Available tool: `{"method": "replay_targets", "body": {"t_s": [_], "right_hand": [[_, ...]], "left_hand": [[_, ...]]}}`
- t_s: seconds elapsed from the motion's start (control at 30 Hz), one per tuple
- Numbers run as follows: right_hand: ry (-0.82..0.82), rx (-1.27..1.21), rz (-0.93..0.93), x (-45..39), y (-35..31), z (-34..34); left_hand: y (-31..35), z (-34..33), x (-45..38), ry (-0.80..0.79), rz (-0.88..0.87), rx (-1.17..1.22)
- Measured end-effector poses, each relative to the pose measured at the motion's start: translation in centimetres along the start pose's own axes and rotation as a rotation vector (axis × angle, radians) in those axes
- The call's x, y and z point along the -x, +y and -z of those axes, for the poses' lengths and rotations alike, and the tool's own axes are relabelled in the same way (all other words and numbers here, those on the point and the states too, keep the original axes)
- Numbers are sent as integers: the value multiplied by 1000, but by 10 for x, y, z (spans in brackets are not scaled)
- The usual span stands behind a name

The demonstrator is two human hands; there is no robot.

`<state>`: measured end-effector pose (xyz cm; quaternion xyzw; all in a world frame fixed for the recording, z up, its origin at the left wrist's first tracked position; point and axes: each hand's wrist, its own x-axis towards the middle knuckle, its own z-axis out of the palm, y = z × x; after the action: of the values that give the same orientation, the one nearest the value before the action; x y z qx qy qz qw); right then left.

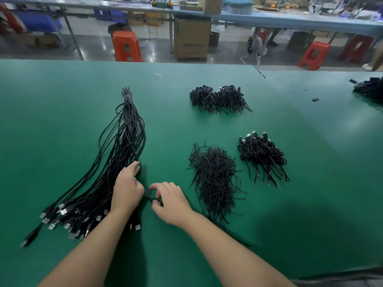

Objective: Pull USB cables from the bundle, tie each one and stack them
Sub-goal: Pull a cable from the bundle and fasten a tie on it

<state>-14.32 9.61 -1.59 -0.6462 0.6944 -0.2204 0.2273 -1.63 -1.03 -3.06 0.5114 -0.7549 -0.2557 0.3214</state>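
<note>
two bare hands at a bundle (pixel 116 162) of black usb cables on a green table (pixel 62 100).
left hand (pixel 127 188) rests on the bundle, fingers relaxed; right hand (pixel 171 201) pinches one cable (pixel 152 199).

Black USB cables (pixel 116 162) – green table (pixel 62 121) – orange stools (pixel 126 46).

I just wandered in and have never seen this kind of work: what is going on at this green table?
A person is sorting black USB cables. The left hand rests on a long bundle tied at its far end, while the right hand pinches a thin black piece between the hands. Loose ties and stacks of tied cables lie to the right.
</note>
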Motion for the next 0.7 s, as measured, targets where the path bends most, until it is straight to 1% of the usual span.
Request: {"method": "replay_targets", "body": {"t_s": [0.07,0.17,0.23,0.33,0.43,0.5,0.57,0.63,0.7], "right_hand": [[78,31,34,5,0,-6],[142,65,69,8,1,-10],[160,96,77,9,0,-12],[170,143,83,9,-1,-14],[147,157,83,9,-1,-14],[156,145,64,9,-1,-14],[212,142,20,9,-1,-15],[284,128,-64,9,-1,-15],[321,88,-124,9,-1,-13]], "left_hand": [[1,2,1,-7,-2,22],[4,6,1,-6,-47,-33],[5,7,2,4,-52,-59],[6,11,1,26,-1,-23],[5,18,-2,-15,26,-10],[2,22,0,-82,16,-87],[-3,24,4,-128,-8,-194],[-6,28,5,-127,-8,-241],[-8,31,3,-105,-6,-286]]}}
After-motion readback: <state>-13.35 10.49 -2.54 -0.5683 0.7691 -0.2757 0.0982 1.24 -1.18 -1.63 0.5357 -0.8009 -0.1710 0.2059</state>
